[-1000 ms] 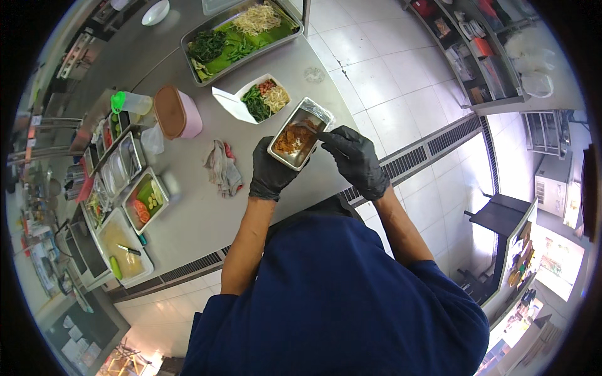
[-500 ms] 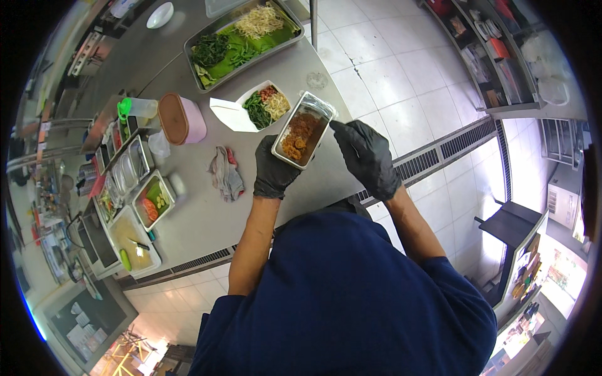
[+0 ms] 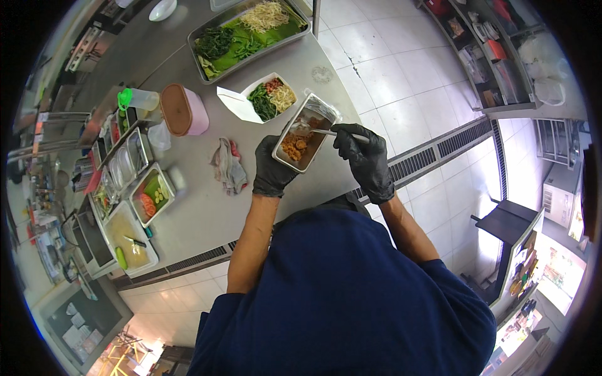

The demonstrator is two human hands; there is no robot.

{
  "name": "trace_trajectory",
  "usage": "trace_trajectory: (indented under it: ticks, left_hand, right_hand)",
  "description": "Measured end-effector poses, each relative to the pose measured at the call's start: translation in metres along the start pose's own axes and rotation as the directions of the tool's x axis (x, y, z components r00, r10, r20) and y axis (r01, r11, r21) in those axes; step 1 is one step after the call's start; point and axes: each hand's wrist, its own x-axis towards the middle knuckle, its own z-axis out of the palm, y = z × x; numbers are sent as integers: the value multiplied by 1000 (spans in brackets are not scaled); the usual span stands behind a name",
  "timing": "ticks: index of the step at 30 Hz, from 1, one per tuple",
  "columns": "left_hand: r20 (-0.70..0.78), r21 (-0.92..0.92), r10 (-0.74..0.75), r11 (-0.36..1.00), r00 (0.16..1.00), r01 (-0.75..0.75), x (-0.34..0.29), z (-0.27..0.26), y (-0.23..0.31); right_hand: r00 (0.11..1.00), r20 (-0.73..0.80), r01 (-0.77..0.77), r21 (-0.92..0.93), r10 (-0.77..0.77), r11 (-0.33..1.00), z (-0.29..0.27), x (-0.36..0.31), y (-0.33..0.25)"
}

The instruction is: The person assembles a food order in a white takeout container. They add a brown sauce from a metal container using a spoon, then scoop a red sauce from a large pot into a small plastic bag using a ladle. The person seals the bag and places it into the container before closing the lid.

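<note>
left fingers (image 3: 269,144): metal tin (image 3: 288,165) | right fingers (image 3: 343,140): spoon (image 3: 325,131) inside tin

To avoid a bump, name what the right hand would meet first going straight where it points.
The right hand would likely meet the metal pan at its right rim; depth is unclear.

Left hand (image 3: 274,168) partly hidden behind the metal container (image 3: 315,144), vegetable tray (image 3: 260,56) cut off at the top edge.

Glossy metal pan (image 3: 312,150), metal spoon (image 3: 325,131); rubbery gloves (image 3: 274,168); rough cloth (image 3: 229,169); paper box (image 3: 241,105); smooth metal table (image 3: 194,219).
</note>
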Motion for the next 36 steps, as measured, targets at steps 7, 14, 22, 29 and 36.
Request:
trace_trajectory:
  ticks: [7, 14, 22, 29, 36]
  left_hand:
    - [-27, 43, -24, 999, 999, 26, -6, -6, -6]
    - [48, -374, -126, 918, 991, 135, -7, -1, -5]
    - [286, -935, -159, 171, 945, 311, -6, -6, -7]
    - [-43, -808, -82, 589, 996, 14, -5, -2, -30]
    - [-192, -10, 178, 983, 965, -183, -3, 0, -36]
  right_hand:
    - [945, 22, 312, -347, -325, 884, -8, 1, -24]
    - [880, 19, 438, -422, -475, 794, 17, 0, -17]
    - [997, -24, -67, 42, 68, 997, 13, 4, 14]
    - [992, 102, -88, 120, 76, 989, 28, -24, 3]
    - [928, 163, 363, -213, -333, 907, 11, -5, -27]
